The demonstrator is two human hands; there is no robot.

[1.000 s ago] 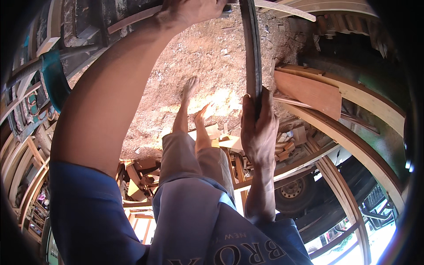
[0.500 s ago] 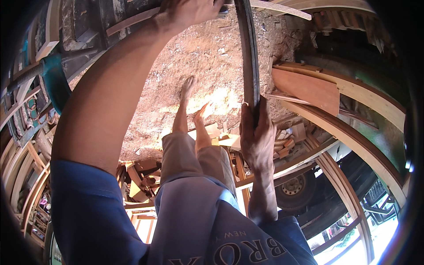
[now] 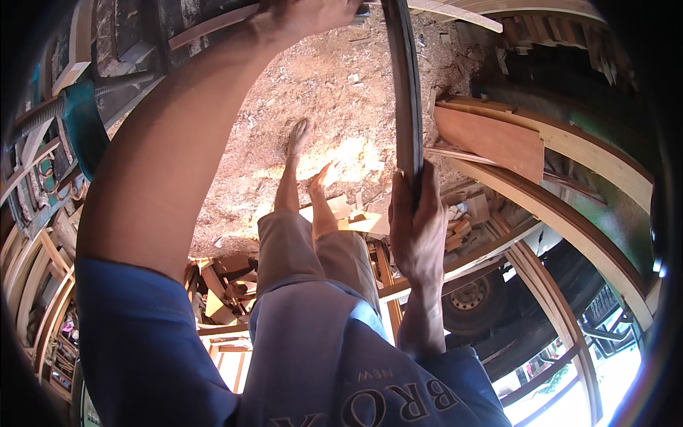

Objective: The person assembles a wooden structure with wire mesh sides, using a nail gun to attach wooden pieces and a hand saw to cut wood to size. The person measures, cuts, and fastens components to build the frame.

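Note:
My right hand (image 3: 418, 231) is closed around the near end of a long, narrow dark bar (image 3: 405, 92). The bar runs away from me and leaves the picture at the upper edge; its exact kind does not show. My left hand (image 3: 306, 18) lies at the upper edge, over a thin pale wooden strip (image 3: 213, 27). Its fingers look bent around the strip, though the picture's edge cuts off part of them. The strip comes out again to the right, beyond the dark bar.
Sawdust and wood chips cover the ground (image 3: 263, 142) around my bare feet. A teal clamp (image 3: 84, 121) with a threaded rod stands at left. Long curved beams (image 3: 597, 149) and a reddish board (image 3: 491, 139) are at right. Offcuts (image 3: 228, 285) lie behind my legs, near a vehicle wheel (image 3: 467, 293).
My right hand and the dark bar have come slightly nearer to me. My left hand stays over the strip, with only a small shift.

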